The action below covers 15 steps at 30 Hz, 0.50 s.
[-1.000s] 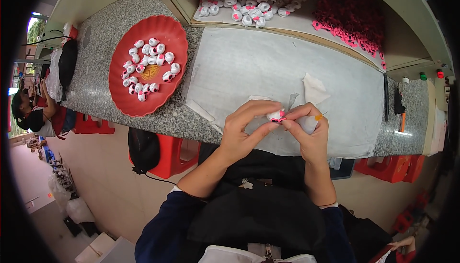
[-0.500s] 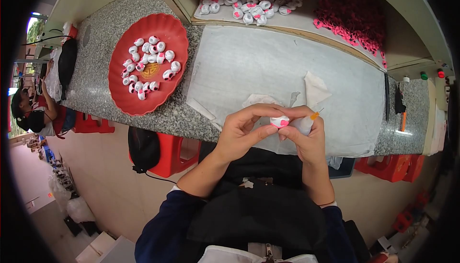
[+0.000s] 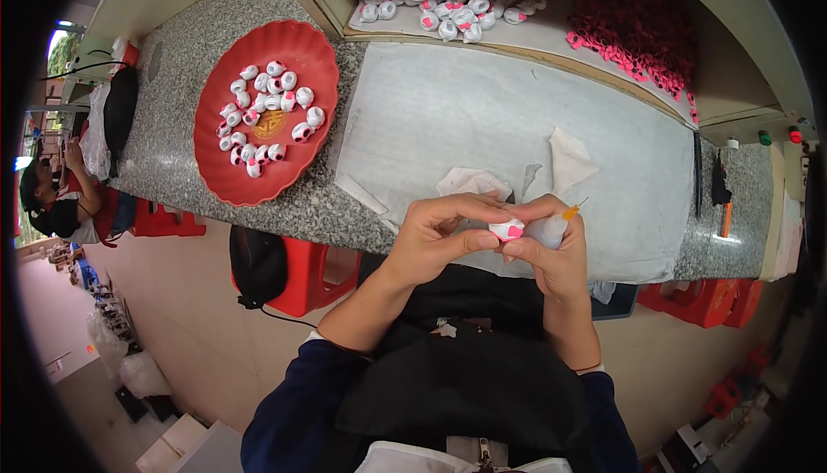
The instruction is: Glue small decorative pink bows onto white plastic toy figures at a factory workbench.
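Note:
Between the fingertips of my two hands sits a small white rounded piece with a pink patch (image 3: 506, 230). My left hand (image 3: 428, 236) pinches it from the left with thumb and fingers. My right hand (image 3: 562, 259) is closed around a small translucent squeeze bottle (image 3: 548, 230); its orange needle tip (image 3: 570, 213) points up and right. The right thumb and index finger also reach the white piece. Both hands are over the near edge of a pale work sheet (image 3: 482, 111). Beyond them lie a crumpled white cloth (image 3: 469, 182) and a folded white cloth (image 3: 570, 161).
On the left, a red scalloped plate (image 3: 293, 163) holds several white-and-pink pieces. A shelf at the back carries a heap of similar pieces (image 3: 465, 16) and a pile of pink parts (image 3: 629, 51). Red stools (image 3: 301, 279) stand below the granite counter (image 3: 207, 42). Another person (image 3: 65, 193) is at far left.
Both hands have shifted very slightly to the right with the piece and bottle. The right thumb has drawn back a little from the piece's front, and the piece looks slightly turned.

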Motion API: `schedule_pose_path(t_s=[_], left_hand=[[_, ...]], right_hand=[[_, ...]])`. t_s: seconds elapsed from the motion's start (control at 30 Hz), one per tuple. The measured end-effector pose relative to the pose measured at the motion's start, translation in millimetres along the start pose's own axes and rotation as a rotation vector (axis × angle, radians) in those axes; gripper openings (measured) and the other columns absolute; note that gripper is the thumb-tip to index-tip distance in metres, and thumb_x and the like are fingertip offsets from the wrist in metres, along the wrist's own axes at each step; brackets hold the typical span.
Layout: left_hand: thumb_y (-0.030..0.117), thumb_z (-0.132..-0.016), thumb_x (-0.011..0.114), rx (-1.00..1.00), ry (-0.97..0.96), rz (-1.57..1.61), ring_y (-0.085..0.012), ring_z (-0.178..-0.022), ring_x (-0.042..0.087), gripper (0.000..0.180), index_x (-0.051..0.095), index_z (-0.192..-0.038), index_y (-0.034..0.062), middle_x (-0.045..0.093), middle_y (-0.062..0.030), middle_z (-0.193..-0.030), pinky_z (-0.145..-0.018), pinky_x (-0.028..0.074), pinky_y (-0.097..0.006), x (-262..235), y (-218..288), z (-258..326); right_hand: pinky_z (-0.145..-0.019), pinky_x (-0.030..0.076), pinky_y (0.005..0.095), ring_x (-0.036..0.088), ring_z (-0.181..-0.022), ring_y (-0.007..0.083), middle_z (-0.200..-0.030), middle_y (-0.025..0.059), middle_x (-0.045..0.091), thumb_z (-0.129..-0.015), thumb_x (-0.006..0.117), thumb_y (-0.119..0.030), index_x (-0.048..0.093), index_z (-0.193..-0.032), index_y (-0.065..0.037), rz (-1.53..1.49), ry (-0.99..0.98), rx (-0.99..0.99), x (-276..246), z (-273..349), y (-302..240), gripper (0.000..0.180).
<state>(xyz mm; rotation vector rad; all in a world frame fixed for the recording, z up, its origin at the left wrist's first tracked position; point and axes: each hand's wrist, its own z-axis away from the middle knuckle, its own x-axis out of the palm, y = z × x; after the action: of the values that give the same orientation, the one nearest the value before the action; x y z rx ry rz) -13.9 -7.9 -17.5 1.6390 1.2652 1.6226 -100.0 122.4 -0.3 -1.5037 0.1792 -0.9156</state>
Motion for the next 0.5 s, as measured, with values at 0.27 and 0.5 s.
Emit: schedule_pose_path(t_s=[0.27, 0.5], left_hand=[[-0.002, -0.072, 0.056, -0.056, 0.095, -0.087, -0.0135, -0.09, 0.051, 0.025, 0.054, -0.097, -0.0021, 0.057, -0.0094, -0.093, -0.086, 0.035, -0.028, 7.6, 2.1, 0.3], [-0.003, -0.071, 0.055, 0.047, 0.093, -0.148, -0.0128, -0.09, 0.051, 0.024, 0.054, -0.095, -0.003, 0.057, -0.009, -0.092, -0.094, 0.028, -0.031, 9.3, -2.9, 1.7]], right_hand=[[-0.048, 0.044, 0.0226, 0.054, -0.059, 0.0142, -0.076, 0.0116, 0.056, -0.065, 0.058, 0.005, 0.05, -0.088, 0.003, 0.035, 0.038, 0.009, -1.3, 0.0, 0.2, 0.024], [-0.05, 0.041, 0.0187, 0.052, -0.06, 0.0081, -0.068, 0.0045, 0.055, -0.07, 0.056, 0.004, 0.052, -0.092, 0.002, 0.056, 0.055, -0.027, 2.6, 3.1, 0.1, 0.023]])
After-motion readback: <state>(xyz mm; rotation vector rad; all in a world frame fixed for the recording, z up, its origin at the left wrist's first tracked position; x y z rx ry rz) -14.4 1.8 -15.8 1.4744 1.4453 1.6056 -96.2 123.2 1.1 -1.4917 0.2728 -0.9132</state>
